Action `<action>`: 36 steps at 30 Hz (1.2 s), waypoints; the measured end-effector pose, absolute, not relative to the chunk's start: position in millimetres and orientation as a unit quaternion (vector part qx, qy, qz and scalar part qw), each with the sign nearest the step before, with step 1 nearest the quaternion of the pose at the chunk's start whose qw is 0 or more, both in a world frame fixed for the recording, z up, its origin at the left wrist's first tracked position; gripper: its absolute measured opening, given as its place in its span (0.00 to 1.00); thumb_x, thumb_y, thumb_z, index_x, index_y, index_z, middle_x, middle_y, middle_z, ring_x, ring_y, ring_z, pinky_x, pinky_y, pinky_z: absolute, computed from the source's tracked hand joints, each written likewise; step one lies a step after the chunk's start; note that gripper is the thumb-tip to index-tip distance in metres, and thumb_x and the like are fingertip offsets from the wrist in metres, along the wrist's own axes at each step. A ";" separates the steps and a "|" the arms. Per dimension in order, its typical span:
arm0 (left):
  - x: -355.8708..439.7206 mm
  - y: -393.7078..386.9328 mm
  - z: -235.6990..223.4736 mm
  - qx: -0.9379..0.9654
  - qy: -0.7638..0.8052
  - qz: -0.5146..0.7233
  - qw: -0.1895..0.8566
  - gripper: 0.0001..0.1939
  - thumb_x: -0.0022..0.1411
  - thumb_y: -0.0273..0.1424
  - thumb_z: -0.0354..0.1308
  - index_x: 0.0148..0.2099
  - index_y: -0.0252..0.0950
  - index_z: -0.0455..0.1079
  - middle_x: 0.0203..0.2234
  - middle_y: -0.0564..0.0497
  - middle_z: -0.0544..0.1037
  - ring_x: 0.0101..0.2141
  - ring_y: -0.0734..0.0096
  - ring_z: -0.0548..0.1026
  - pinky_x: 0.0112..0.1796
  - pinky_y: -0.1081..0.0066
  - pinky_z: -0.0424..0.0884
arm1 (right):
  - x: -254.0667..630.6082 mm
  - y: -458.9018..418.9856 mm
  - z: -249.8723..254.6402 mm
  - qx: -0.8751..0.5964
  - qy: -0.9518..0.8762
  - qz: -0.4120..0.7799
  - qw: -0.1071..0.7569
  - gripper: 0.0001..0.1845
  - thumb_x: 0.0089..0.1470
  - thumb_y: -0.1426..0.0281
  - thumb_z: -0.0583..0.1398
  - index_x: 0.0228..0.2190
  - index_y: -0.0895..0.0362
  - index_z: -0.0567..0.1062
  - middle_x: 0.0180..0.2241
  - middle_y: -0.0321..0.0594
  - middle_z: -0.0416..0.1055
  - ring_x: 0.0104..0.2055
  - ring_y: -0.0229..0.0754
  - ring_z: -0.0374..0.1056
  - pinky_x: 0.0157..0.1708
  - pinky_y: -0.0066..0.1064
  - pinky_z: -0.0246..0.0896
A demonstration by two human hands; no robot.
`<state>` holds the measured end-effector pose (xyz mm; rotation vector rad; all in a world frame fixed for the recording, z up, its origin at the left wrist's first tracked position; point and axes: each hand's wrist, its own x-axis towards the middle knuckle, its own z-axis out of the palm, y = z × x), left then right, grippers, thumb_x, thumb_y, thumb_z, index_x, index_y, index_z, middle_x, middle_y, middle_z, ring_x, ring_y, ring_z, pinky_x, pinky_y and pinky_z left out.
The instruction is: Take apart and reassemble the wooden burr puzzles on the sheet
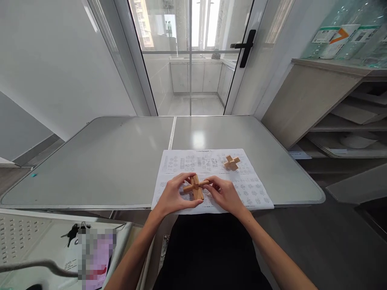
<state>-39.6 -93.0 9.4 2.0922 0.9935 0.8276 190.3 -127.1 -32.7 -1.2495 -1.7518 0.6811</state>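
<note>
Between my two hands, just above a printed sheet (181,161), is a wooden interlocking puzzle (197,188) made of crossed light-brown bars. My left hand (175,193) grips it, fingers at its upper end and thumb at its lower end. The thumb and fingers of my right hand (223,193) pinch the tip of the bar that points right. A second wooden puzzle (231,162), also of crossed bars, lies at the upper right of the sheet. The sheet carries rows of small line drawings.
The sheet lies on a grey folding table (127,161) with a pale centre seam. A glass door (190,72) stands beyond it. At right, a wooden shelf (281,96) bears plastic bottles (341,36). Keys (72,233) lie in a white basket (33,237) at lower left.
</note>
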 end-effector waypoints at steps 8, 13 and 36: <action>-43.5 -97.9 21.7 0.831 0.362 0.339 0.252 0.41 0.51 0.42 0.77 0.64 0.45 0.69 0.55 0.45 0.80 0.51 0.53 0.79 0.56 0.54 0.75 | 190.6 -136.1 -7.8 -0.490 -0.741 0.189 0.419 0.11 0.73 0.60 0.57 0.44 0.51 0.77 0.32 0.38 0.81 0.25 0.40 0.70 0.30 0.33 0.64; -50.0 -110.2 40.3 0.855 0.321 0.359 0.192 0.44 0.51 0.41 0.77 0.68 0.46 0.65 0.56 0.44 0.79 0.53 0.51 0.78 0.56 0.53 0.74 | 192.2 -155.1 28.1 -0.430 -0.779 0.172 0.423 0.08 0.74 0.66 0.56 0.45 0.53 0.76 0.31 0.37 0.80 0.25 0.39 0.70 0.29 0.32 0.61; -25.7 -86.3 86.8 0.818 0.322 0.475 0.030 0.44 0.56 0.39 0.76 0.71 0.46 0.63 0.59 0.43 0.78 0.56 0.50 0.79 0.55 0.54 0.78 | 185.6 -129.0 85.7 -0.407 -0.524 0.485 0.570 0.31 0.62 0.49 0.66 0.60 0.47 0.70 0.66 0.47 0.68 0.65 0.53 0.69 0.63 0.50 0.69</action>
